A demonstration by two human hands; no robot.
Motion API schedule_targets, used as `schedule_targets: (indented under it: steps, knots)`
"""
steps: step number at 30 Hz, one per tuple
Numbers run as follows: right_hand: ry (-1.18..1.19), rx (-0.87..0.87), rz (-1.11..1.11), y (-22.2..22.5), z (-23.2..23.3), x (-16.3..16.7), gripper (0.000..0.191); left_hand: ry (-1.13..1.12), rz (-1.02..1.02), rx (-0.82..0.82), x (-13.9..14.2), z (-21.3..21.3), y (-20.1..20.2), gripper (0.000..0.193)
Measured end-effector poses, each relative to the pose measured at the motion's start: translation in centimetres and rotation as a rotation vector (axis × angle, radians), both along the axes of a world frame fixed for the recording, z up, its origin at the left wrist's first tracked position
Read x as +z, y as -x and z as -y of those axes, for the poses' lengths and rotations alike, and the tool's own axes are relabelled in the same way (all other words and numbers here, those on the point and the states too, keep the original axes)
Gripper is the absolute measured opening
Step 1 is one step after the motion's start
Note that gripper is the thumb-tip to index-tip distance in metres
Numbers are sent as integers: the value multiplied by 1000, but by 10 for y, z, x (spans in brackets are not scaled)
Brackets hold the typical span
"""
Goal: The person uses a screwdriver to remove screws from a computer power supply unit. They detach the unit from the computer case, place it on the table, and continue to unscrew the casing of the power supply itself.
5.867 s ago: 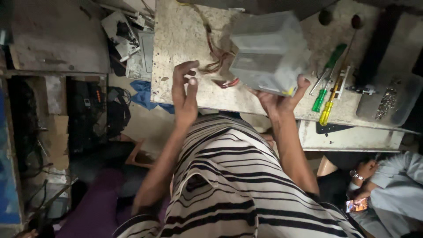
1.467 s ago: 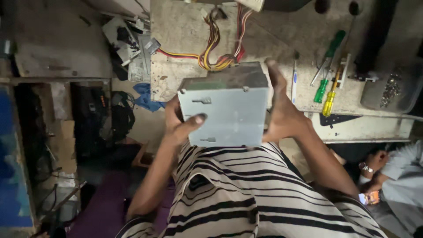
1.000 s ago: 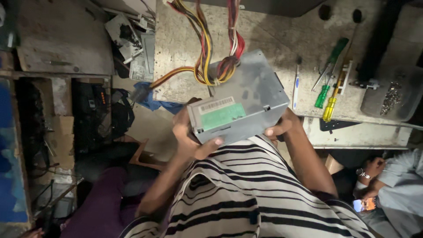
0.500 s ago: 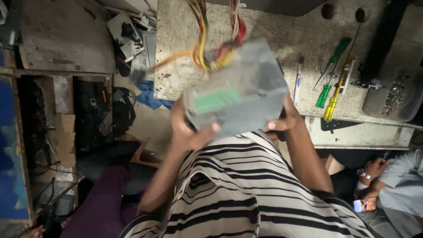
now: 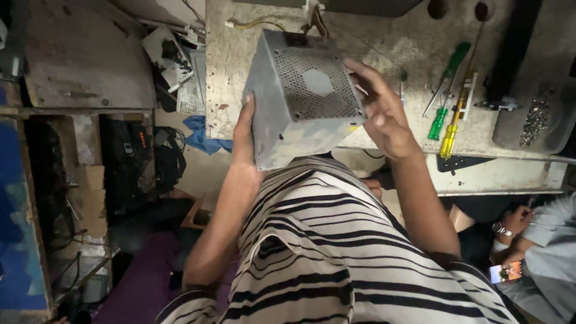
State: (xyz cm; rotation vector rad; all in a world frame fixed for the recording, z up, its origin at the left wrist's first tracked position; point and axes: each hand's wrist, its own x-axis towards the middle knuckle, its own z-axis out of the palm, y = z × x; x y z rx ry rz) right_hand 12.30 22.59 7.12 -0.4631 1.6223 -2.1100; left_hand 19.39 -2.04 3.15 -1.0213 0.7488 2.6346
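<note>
Between the person's two hands, above the near edge of the workbench [image 5: 240,72], sits a grey metal power supply box [image 5: 300,102], tilted so its perforated fan grille faces up. Their left hand [image 5: 244,135] lies flat along the box's left wall, fingers stretched upward and pressed against the metal. Their right hand [image 5: 381,111] clasps the right side, fingers spread across the grille's edge and thumb below. Coloured wires [image 5: 315,18] trail from the box's far end onto the bench. Just right of the right hand lie a green-handled screwdriver [image 5: 447,72] and a yellow-handled screwdriver [image 5: 451,129], and farther right a dark tray of screws [image 5: 534,117]. Another person's hand [image 5: 515,219] rests low at the right, holding a phone [image 5: 505,273].
</note>
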Motion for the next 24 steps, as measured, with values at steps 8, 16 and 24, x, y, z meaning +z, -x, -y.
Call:
schedule_targets:
  steps: [8,16,24]
  knots:
    - [16,102,-42,-1,6,-14,131,-112,-56,-3,-5,-10,-7,74]
    - [-279,160,-396,11,5,-41,142,-192,-53,-7,-23,-24,-17,67]
    - [-438,61,-408,-4,12,-48,132,-248,90,-46,-43,-22,-22,60]
